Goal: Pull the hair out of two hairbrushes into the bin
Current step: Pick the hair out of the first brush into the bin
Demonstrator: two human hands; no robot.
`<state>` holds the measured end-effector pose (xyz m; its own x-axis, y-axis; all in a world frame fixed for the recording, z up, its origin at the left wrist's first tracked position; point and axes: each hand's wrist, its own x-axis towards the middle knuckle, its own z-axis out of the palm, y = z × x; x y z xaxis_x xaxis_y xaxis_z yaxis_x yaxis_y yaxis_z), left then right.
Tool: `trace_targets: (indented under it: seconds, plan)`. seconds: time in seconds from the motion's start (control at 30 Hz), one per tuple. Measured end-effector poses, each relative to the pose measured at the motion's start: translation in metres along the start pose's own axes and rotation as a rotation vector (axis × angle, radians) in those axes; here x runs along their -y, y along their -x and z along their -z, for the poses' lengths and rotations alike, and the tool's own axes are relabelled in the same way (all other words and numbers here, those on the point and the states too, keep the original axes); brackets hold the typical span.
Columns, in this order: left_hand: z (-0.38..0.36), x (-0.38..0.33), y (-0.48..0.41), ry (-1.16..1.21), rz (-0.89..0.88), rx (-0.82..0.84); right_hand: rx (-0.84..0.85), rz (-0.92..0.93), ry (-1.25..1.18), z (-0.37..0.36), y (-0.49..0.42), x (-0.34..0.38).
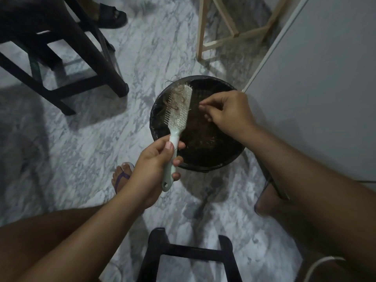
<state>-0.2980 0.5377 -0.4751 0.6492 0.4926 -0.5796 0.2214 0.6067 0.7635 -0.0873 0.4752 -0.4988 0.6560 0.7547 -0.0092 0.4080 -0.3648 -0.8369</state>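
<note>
My left hand [156, 159] grips the handle of a pale green paddle hairbrush [179, 112], held tilted over the round black bin [227, 157] on the floor. Brown hair [177, 98] is tangled in the bristles near the brush's tip. My right hand [225, 112] hovers over the bin just right of the brush head, thumb and forefinger pressed together with the other fingers curled. Whether a strand is pinched between them cannot be made out. The bin is lined with a dark bag and holds a dark mass of hair. A second brush is not in view.
A dark wooden chair [61, 58] stands at the upper left and a light wooden frame [219, 37] at the top. A white cabinet [325, 78] rises on the right, close to the bin. A black stool [189, 255] sits between my knees. My sandalled foot [120, 176] rests left of the bin.
</note>
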Motion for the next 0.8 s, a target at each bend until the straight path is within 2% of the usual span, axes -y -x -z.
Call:
trace_targets:
  seconds: [0.17,0.27,0.37,0.43,0.5,0.57,0.63,0.7,0.8]
  plan:
    - [0.003,-0.008,0.002,0.136,-0.03,0.024,-0.027,-0.146,0.19,0.002,-0.011,-0.041]
    - [0.012,-0.017,0.0,0.217,-0.1,0.03,0.013,-0.243,0.334,0.012,-0.011,-0.07]
    - [0.023,-0.025,-0.005,0.184,-0.116,0.001,0.063,-0.213,0.372,0.009,-0.006,-0.077]
    - [0.023,-0.024,-0.006,0.14,-0.086,-0.056,0.22,-0.239,0.347,0.003,-0.008,-0.064]
    - [0.019,-0.02,-0.006,0.093,-0.067,-0.098,0.458,-0.291,0.346,0.003,-0.014,-0.048]
    - [0.016,-0.018,-0.005,0.076,-0.056,-0.106,0.538,-0.199,0.517,0.01,-0.019,-0.032]
    - [0.015,-0.017,-0.006,0.068,-0.049,-0.098,0.48,-0.042,0.64,0.02,-0.021,-0.018]
    - [0.014,-0.016,-0.006,0.061,-0.045,-0.093,0.514,-0.06,0.561,0.031,-0.024,-0.007]
    - [0.012,-0.014,-0.006,0.04,-0.046,-0.08,0.534,-0.049,0.684,0.038,-0.02,-0.001]
